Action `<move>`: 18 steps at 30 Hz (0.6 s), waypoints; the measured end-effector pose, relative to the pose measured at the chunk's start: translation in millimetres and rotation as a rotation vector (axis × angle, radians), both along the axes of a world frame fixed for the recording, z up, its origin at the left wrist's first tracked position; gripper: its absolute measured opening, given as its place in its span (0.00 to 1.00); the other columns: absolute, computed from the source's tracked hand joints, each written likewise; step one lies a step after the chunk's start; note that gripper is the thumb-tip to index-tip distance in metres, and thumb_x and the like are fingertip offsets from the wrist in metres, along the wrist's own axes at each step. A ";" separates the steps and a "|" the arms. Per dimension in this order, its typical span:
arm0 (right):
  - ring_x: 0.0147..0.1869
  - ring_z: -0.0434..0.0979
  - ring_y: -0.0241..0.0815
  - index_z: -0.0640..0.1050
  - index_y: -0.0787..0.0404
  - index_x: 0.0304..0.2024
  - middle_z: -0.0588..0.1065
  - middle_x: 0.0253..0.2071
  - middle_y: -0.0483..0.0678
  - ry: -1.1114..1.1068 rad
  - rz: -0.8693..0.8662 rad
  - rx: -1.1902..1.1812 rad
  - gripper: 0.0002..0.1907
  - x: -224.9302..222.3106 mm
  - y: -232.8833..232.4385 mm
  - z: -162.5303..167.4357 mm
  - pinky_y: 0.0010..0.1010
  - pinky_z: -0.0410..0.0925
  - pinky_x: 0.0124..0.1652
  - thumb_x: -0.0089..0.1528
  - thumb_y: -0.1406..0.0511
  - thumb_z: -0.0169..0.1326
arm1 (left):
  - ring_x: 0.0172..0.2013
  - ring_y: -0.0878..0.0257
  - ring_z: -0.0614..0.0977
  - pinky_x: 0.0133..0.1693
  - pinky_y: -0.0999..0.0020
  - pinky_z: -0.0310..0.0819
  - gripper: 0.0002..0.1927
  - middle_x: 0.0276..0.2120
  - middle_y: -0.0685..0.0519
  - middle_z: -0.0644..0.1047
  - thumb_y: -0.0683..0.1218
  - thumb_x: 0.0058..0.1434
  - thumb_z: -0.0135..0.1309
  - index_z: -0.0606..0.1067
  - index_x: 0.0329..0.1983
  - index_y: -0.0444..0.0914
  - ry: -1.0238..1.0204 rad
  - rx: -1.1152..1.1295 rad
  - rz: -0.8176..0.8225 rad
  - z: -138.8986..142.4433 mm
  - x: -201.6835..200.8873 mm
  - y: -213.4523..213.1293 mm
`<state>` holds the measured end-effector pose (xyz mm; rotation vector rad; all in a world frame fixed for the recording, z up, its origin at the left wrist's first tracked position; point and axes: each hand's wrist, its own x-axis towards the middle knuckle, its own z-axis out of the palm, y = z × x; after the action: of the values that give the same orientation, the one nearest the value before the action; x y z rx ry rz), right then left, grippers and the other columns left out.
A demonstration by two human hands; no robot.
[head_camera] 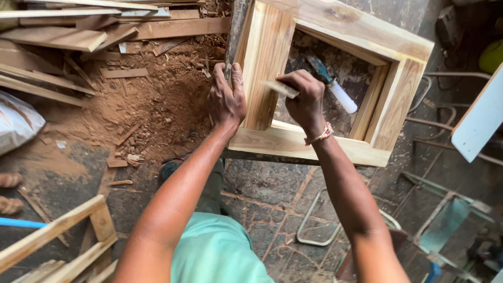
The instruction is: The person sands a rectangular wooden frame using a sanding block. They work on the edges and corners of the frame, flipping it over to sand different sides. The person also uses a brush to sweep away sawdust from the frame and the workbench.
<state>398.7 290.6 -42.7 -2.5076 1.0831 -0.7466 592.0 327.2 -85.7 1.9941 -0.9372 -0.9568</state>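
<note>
A: What have you got in your right hand (305, 98)?

B: You're pinching a small, flat, pale strip of wood (282, 88) between thumb and fingers, fingers curled shut around it. Its free end lies against the inner edge of the left upright of the square frame of light, grained timber (361, 152).

A: And your left hand (227, 97)?

B: It's clamped over the outer edge of that same upright, fingers wrapped round the far side, thumb on top. Your two hands sit close together with the upright between them.

A: Where does the frame sit?

B: It lies flat on a dark bench top (272, 157), right in front of you, its near rail just past your wrists. Inside the opening lies a chisel with a white handle and bluish blade (333, 86), on the dusty surface just beyond your right knuckles.

A: What's around you?

B: To your left, a heap of reddish sawdust and chips (152, 105) covers the floor, with loose wooden planks (57, 36) stacked beyond it. A pale slatted wooden piece (63, 236) lies near your left elbow.
</note>
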 end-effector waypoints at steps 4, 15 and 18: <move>0.41 0.82 0.43 0.81 0.60 0.40 0.80 0.37 0.49 0.024 0.011 0.048 0.03 3.7 12.8 10.7 0.31 0.77 0.40 0.64 0.71 0.61 | 0.33 0.51 0.83 0.28 0.56 0.76 0.41 0.41 0.40 0.80 0.73 0.68 0.24 0.64 0.63 0.37 0.039 0.020 0.005 -2.1 -0.8 -0.6; 0.35 0.79 0.42 0.80 0.61 0.35 0.79 0.32 0.49 -0.006 0.053 0.052 0.03 -2.5 4.3 0.6 0.32 0.73 0.33 0.64 0.71 0.63 | 0.22 0.66 0.74 0.15 0.67 0.67 0.37 0.31 0.51 0.75 0.73 0.73 0.23 0.65 0.59 0.38 -0.076 -0.136 0.040 -15.3 -4.1 0.7; 0.36 0.80 0.43 0.81 0.63 0.37 0.79 0.34 0.51 -0.020 0.000 0.054 0.01 -5.2 6.1 -3.6 0.32 0.74 0.33 0.63 0.71 0.61 | 0.15 0.66 0.69 0.13 0.64 0.60 0.38 0.23 0.54 0.73 0.74 0.67 0.22 0.66 0.57 0.43 0.040 -0.004 0.033 -19.2 -5.4 -0.4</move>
<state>393.5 296.7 -46.2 -2.4498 1.0822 -0.7306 586.5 326.8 -104.9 1.9736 -0.8807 -0.9723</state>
